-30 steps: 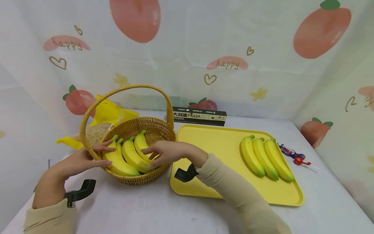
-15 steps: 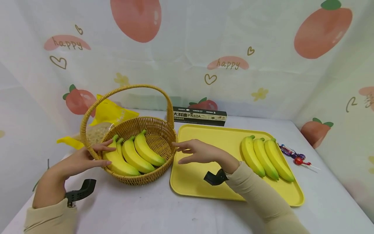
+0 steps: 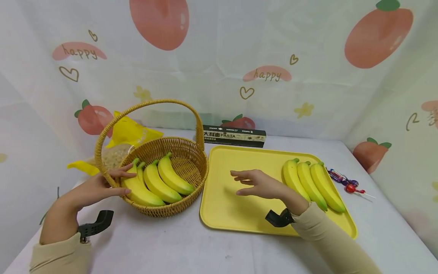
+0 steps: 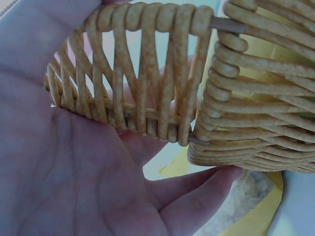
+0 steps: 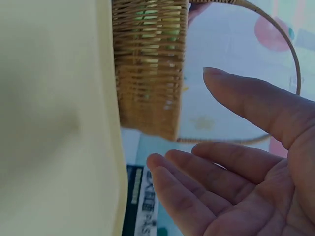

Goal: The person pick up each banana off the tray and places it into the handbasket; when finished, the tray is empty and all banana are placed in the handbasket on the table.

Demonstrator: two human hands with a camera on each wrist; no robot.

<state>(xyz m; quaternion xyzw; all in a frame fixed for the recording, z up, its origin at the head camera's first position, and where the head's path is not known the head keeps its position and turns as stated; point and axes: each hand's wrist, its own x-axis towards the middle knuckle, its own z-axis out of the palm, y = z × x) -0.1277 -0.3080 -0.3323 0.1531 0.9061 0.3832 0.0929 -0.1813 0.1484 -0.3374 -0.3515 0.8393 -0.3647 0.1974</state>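
A wicker basket (image 3: pixel 171 210) with a tall arched handle stands at the left, and several bananas (image 3: pixel 171 177) lie side by side in it, stems toward the back. My left hand (image 3: pixel 90 192) grips the basket where its handle meets the rim, with the handle between thumb and fingers; in the left wrist view the woven handle base (image 4: pixel 147 78) crosses the palm. My right hand (image 3: pixel 261 184) hovers over the yellow tray (image 3: pixel 222 163), fingers spread loosely and holding nothing. Three bananas (image 3: pixel 311 186) lie in a row at the tray's right side.
Behind the tray is a pasta box (image 3: pixel 234 136). A yellow bag (image 3: pixel 128 131) lies behind the basket on the left. Wrapped candies (image 3: pixel 337 176) and a red lollipop (image 3: pixel 350 188) are right of the tray. A printed curtain (image 3: pixel 205 76) closes off the back.
My right hand has moved right from over the bananas in the basket to above the tray, uncovering the rightmost banana there. The left hand and basket have stayed put.
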